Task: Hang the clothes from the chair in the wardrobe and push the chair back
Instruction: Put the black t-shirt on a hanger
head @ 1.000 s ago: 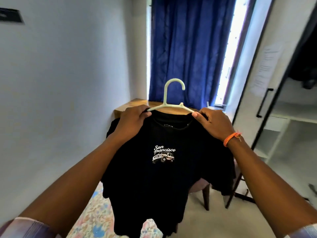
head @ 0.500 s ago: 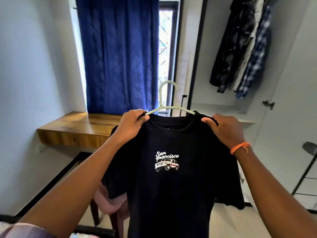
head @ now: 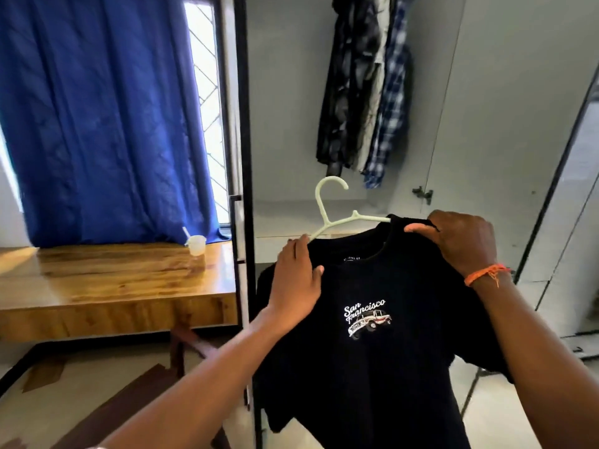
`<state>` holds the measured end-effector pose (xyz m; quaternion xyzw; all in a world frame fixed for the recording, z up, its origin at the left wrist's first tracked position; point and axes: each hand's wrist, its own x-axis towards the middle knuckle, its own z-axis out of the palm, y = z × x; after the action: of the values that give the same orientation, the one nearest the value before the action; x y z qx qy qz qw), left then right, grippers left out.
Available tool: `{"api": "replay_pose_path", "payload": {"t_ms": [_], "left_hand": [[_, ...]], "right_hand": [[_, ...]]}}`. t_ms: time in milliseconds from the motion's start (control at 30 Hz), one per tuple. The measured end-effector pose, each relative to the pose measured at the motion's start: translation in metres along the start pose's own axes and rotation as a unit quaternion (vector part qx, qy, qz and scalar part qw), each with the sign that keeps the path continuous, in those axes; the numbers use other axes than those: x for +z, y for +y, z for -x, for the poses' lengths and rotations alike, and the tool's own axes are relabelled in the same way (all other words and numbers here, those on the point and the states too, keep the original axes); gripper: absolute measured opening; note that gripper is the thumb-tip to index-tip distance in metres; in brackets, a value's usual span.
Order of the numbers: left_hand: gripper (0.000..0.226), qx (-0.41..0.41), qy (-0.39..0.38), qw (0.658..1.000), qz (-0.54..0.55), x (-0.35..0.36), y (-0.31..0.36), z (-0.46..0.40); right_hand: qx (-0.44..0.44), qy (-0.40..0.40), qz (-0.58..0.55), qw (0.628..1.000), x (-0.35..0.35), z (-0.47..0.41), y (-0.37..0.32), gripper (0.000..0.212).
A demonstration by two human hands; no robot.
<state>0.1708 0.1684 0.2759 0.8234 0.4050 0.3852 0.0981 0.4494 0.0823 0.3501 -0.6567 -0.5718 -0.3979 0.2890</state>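
Note:
A black T-shirt with a white "San Francisco" car print hangs on a pale green hanger, tilted down to the left, in front of the open wardrobe. My left hand holds the shirt's left shoulder, fingertips up by the hanger arm. My right hand, with an orange wrist thread, grips the right shoulder, thumb on top. The hanger hook is free, well below the hanging clothes. A blurred brown wooden frame shows below the desk; I cannot tell if it is the chair.
Several dark and plaid shirts hang inside the wardrobe at upper right. The wardrobe's black door edge stands left of the shirt. A wooden desk with a small white cup sits at left under a blue curtain.
The view has swung right and closer to the wardrobe, with both hands carrying the shirt along. The hanger now tilts, its left end lower. The pink garment on the chair has left view.

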Motion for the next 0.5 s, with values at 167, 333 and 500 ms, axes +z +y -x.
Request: {"api": "replay_pose_path", "payload": {"t_ms": [167, 333, 500], "left_hand": [[0.071, -0.069, -0.084, 0.983, 0.147, 0.075, -0.004, -0.073], [0.066, -0.204, -0.091, 0.914, 0.339, 0.120, -0.019, -0.186], [0.033, -0.348, 0.001, 0.733, 0.585, 0.126, -0.017, -0.304]], "right_hand": [[0.018, -0.019, 0.037, 0.999, 0.066, -0.046, 0.037, 0.083], [0.030, -0.037, 0.059, 0.997, 0.125, -0.122, 0.031, 0.075], [0.047, -0.050, 0.078, 0.995, 0.184, -0.205, 0.017, 0.065]]}}
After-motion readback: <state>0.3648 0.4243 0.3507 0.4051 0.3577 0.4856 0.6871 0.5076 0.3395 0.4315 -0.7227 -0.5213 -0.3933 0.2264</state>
